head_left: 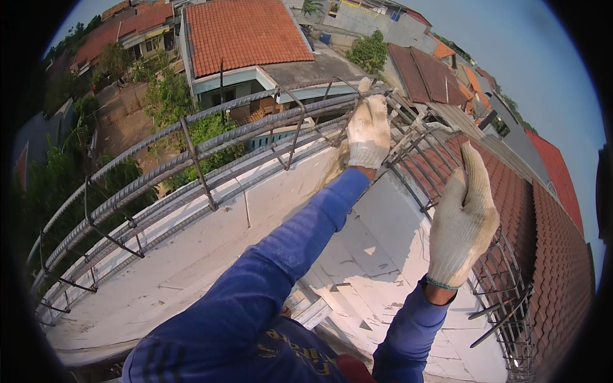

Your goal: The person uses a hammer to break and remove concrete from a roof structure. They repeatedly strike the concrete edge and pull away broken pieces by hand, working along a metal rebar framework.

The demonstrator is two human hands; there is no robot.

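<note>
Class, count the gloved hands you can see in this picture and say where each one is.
2. The left hand reaches up to the top bars of the rebar cage on the white wall. The right hand is raised, open, beside it above the red roof tiles.

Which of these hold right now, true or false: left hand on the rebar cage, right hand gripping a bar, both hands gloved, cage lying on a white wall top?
1. The left hand grips the rebar cage. True.
2. The right hand grips a bar. False: it is raised, open, holding nothing.
3. Both hands are bare. False: both wear white knit gloves.
4. The cage lies along a white wall top. True.
</note>
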